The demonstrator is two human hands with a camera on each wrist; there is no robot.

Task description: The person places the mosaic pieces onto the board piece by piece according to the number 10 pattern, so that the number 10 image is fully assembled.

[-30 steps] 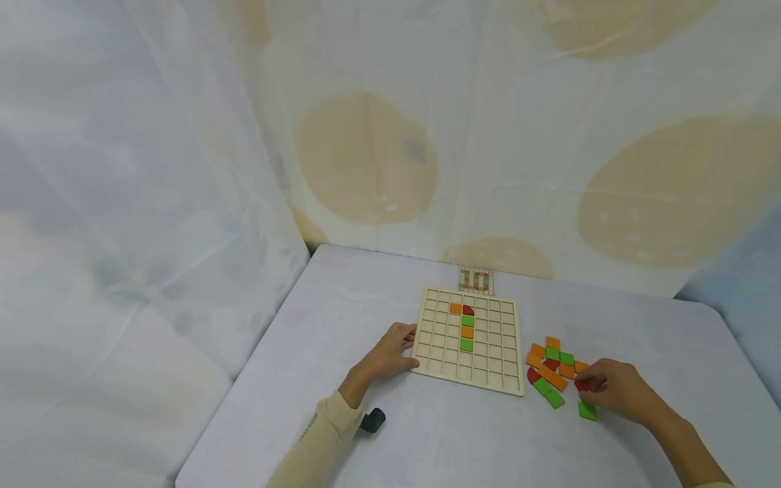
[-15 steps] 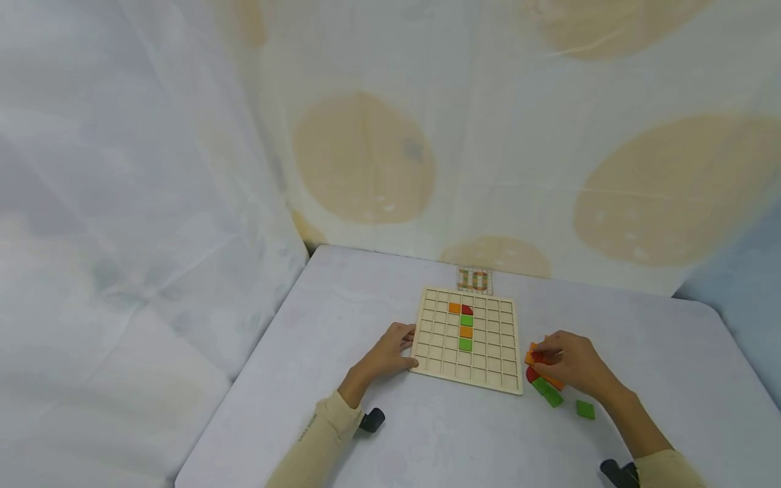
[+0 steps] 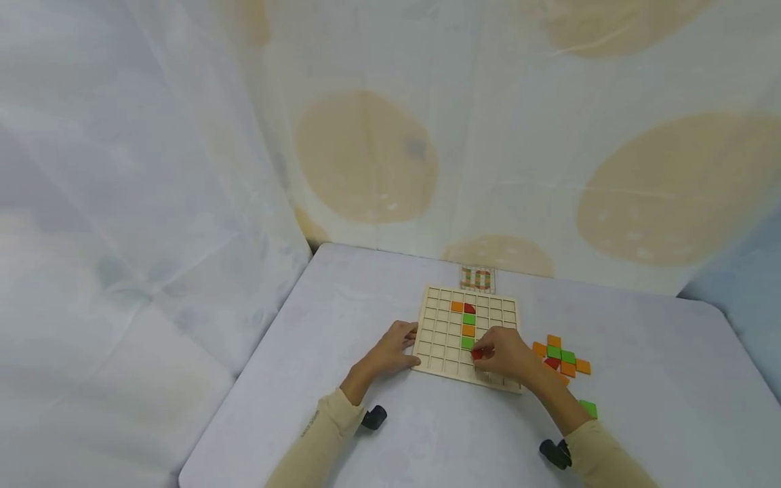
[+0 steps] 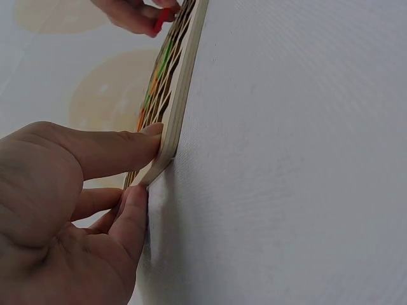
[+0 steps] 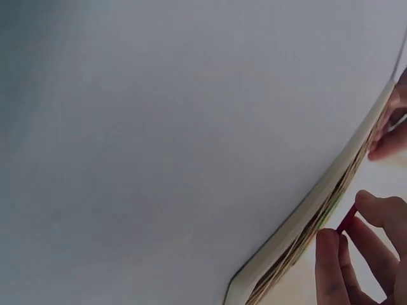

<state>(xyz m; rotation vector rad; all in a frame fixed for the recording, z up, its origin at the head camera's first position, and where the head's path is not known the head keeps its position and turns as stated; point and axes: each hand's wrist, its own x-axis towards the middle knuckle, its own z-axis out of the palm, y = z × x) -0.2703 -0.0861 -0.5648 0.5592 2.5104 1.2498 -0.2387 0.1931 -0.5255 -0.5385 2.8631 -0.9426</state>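
Observation:
A pale wooden grid board (image 3: 438,339) lies on the table. In it an orange tile (image 3: 457,307) sits left of a red rounded-corner tile (image 3: 469,308); green, orange and green tiles run below the red one. My left hand (image 3: 386,351) holds the board's near left corner, thumb (image 4: 121,151) and fingers at its edge in the left wrist view. Above the board's lower middle, my right hand (image 3: 505,352) pinches a small red tile (image 3: 477,354), just below the lowest green tile. The right wrist view shows that red tile (image 5: 347,218) edge-on between thumb and fingertips.
Right of the board lie several loose orange, green and red tiles (image 3: 568,368), partly behind the right forearm. A single green tile (image 3: 588,408) lies nearer. A patterned card (image 3: 478,279) rests beyond the board's far edge. A pale curtain (image 3: 366,163) hangs behind the table.
My right hand has moved left with the red tile, from the loose pile to over the board. The left hand stays at the board's corner.

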